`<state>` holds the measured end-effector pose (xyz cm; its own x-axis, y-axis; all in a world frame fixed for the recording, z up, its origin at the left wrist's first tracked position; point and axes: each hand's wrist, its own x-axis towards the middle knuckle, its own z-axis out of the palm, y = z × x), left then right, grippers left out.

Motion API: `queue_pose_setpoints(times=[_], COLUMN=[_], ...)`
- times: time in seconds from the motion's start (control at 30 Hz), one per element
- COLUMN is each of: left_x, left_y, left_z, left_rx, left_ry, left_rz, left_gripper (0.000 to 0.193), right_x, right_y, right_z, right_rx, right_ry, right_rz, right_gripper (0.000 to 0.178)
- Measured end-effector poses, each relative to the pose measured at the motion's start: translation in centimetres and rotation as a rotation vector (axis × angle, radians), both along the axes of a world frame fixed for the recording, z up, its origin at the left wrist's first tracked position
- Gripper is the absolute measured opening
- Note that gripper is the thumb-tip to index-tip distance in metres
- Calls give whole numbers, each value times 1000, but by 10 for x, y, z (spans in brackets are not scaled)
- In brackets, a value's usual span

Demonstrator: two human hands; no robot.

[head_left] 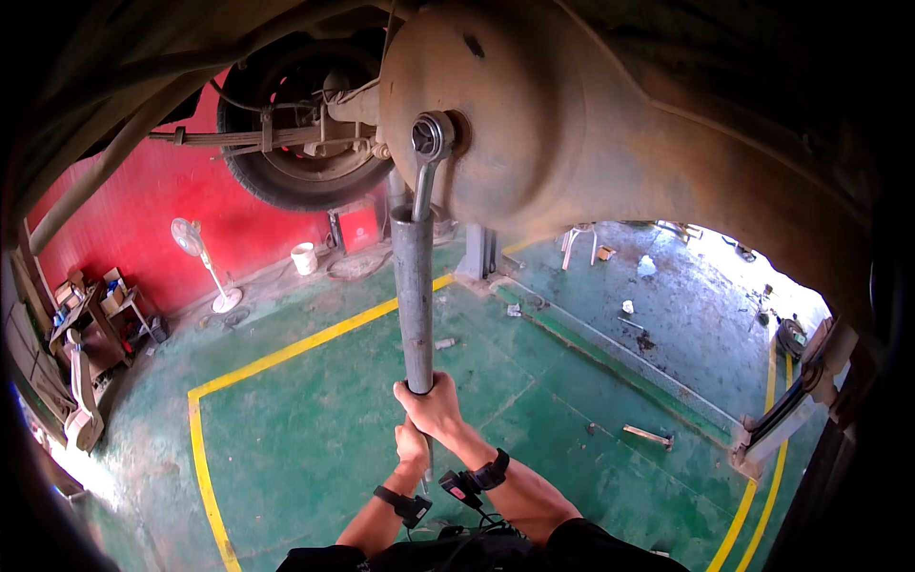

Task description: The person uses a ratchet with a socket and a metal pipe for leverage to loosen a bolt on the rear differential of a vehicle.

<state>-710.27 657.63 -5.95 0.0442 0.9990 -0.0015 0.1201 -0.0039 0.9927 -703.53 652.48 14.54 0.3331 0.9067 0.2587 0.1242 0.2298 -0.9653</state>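
Observation:
A long grey steel pipe point(414, 296) hangs nearly upright in front of me. Its top end is slipped over the handle of a chrome ratchet wrench point(426, 176), whose round head sits against the plug hole in the rusty axle housing point(515, 114). My right hand point(435, 407) is wrapped round the lower part of the pipe. Just below it, my left hand point(411, 445) is closed on the pipe's lower end, which the fingers mostly hide. A thin dark piece shows beneath the hands. Both wrists wear black straps with small devices.
Overhead, a tyre point(305, 181) and leaf spring point(224, 139) hang at the left. A white fan point(191, 238) and a bucket point(304, 257) stand by the red wall. On the green floor lies a hammer point(648, 437); a lift post point(791, 410) rises at the right.

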Motion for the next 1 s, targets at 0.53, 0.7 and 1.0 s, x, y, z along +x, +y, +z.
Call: queue_pose_setpoints(times=[0.53,0.7,1.0], left_x=[4,8,7], left_y=[-14,-16,-1], left_z=[21,34,13], left_rx=[-223,-172,-292], left_ry=[-209,-412,-407], left_rz=[67,-15,2], left_gripper=[64,62,38], right_x=[27,89,20], right_y=[-21,-10,45], right_z=[-8,-177,-326], right_rx=[-42,-102,-117], right_ry=[-45,218,259], right_rz=[262,375,415], right_gripper=[23,55,45])
